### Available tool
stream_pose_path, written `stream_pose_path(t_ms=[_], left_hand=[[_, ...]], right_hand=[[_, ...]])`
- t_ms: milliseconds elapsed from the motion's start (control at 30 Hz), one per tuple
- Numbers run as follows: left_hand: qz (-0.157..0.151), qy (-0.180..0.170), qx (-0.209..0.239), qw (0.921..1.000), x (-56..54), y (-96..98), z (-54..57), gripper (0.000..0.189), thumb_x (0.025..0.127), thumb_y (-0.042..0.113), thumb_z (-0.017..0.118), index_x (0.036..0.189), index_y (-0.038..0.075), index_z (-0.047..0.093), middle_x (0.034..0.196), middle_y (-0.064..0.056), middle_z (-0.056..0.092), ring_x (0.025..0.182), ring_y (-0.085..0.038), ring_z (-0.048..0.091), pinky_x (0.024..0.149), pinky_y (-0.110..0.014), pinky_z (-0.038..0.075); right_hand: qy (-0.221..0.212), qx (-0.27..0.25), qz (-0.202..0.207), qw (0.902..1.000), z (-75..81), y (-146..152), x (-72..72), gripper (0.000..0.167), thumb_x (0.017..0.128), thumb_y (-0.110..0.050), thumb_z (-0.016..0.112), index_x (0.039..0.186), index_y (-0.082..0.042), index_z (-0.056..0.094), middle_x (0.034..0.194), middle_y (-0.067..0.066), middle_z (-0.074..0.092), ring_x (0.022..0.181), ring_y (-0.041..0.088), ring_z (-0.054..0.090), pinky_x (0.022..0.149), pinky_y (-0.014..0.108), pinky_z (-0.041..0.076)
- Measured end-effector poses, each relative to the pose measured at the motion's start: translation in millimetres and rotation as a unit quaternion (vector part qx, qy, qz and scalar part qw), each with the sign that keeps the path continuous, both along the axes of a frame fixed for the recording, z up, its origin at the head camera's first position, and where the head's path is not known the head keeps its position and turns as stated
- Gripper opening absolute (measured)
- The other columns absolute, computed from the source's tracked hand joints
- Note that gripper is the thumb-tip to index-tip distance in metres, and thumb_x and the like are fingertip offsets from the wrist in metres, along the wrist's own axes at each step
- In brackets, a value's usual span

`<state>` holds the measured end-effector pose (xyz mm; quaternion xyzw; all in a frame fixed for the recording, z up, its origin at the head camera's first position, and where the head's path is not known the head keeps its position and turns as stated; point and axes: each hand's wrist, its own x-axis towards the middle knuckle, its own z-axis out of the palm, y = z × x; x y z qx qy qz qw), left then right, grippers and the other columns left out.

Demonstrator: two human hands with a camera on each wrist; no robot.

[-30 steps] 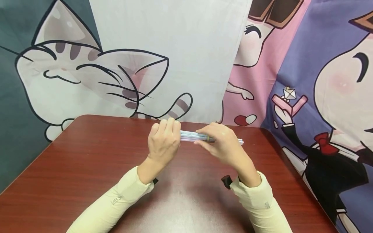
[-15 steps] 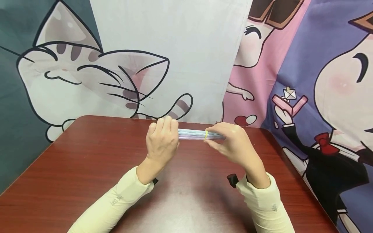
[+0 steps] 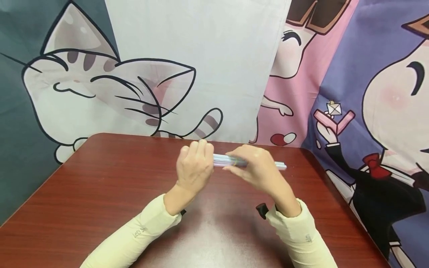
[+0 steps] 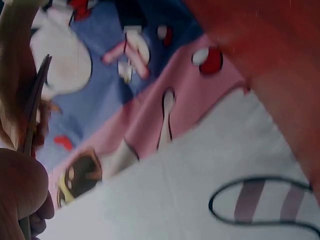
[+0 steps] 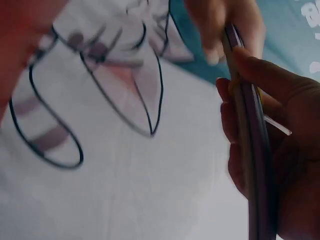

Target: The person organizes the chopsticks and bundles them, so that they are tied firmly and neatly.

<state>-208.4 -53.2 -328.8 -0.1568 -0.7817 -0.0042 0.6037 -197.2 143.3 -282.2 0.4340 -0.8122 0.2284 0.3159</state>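
A slim bundle of pastel straws [image 3: 221, 160] is held level above the table in the head view. My left hand [image 3: 195, 163] grips its left end in a fist. Farther right, my right hand [image 3: 256, 163] pinches the bundle from above and below, thumb and fingers around a yellow rubber band blurred in this frame. The straws' right end pokes out past that hand. In the right wrist view the bundle [image 5: 256, 160] runs along the right palm. The left wrist view has the straws [image 4: 34, 110] emerging from the left fist [image 4: 22, 185].
A glossy reddish-brown table [image 3: 100, 186] spreads beneath both hands. Behind it hangs a cloth backdrop [image 3: 201, 37] with cartoon figures, close to the table's far edge. Black wrist camera parts [image 3: 262, 210] stick out at the cuffs.
My right hand slid right along the straws, uncovering the rubber band, then came back left over it. The straws' right end shows again. My left hand shifted slightly right and down, still gripping.
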Motion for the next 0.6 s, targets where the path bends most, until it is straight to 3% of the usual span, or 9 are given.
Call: stream_pose_path(t_ms=[100, 233, 300, 400, 600], left_hand=[[0.000, -0.005, -0.013, 0.9999, 1.4, 2.4, -2.3, 0.009, 0.085, 0.001, 0.051, 0.078, 0.007, 0.050, 0.072, -0.006, 0.048, 0.065, -0.025, 0.046, 0.058, -0.035, 0.032], [-0.002, -0.012, 0.000, 0.9999, -1.9, -4.5, 1.9, 0.008, 0.081, -0.001, 0.051, 0.079, 0.006, 0.049, 0.071, -0.007, 0.046, 0.066, -0.026, 0.046, 0.058, -0.036, 0.033], [-0.001, -0.020, 0.009, 0.9998, -3.6, -9.6, 4.3, 0.008, 0.079, -0.002, 0.051, 0.079, 0.006, 0.049, 0.071, -0.007, 0.045, 0.066, -0.027, 0.047, 0.059, -0.036, 0.033], [-0.001, -0.025, 0.025, 0.9994, -6.4, -16.7, 7.8, 0.011, 0.076, -0.004, 0.052, 0.079, 0.006, 0.048, 0.071, -0.009, 0.044, 0.066, -0.028, 0.047, 0.060, -0.037, 0.034], [-0.004, -0.025, 0.032, 0.9992, -7.8, -23.5, 12.1, 0.011, 0.077, -0.006, 0.049, 0.079, 0.005, 0.047, 0.070, -0.009, 0.043, 0.064, -0.028, 0.045, 0.059, -0.037, 0.033]], right_hand=[[-0.034, 0.015, 0.009, 0.9992, 1.0, -3.0, 1.7, 0.040, 0.066, -0.016, 0.092, 0.101, -0.005, 0.076, 0.087, 0.002, 0.074, 0.068, 0.011, 0.063, 0.061, 0.031, 0.051], [-0.046, 0.006, 0.008, 0.9989, 7.0, 11.2, -1.2, 0.047, 0.064, -0.015, 0.093, 0.106, -0.004, 0.076, 0.096, 0.005, 0.075, 0.078, 0.015, 0.069, 0.069, 0.033, 0.054], [-0.040, -0.009, 0.005, 0.9992, 9.8, 22.6, -4.1, 0.044, 0.064, -0.013, 0.093, 0.104, -0.006, 0.076, 0.093, 0.004, 0.075, 0.077, 0.014, 0.069, 0.069, 0.031, 0.053], [-0.065, -0.049, 0.018, 0.9965, 13.3, 38.0, -8.6, 0.036, 0.065, -0.005, 0.090, 0.098, -0.007, 0.078, 0.086, 0.002, 0.075, 0.070, 0.011, 0.066, 0.065, 0.023, 0.051], [-0.194, -0.126, 0.058, 0.9710, 14.4, 51.6, -14.9, 0.031, 0.070, 0.004, 0.085, 0.098, -0.007, 0.078, 0.088, 0.004, 0.074, 0.069, 0.013, 0.067, 0.061, 0.021, 0.053]])
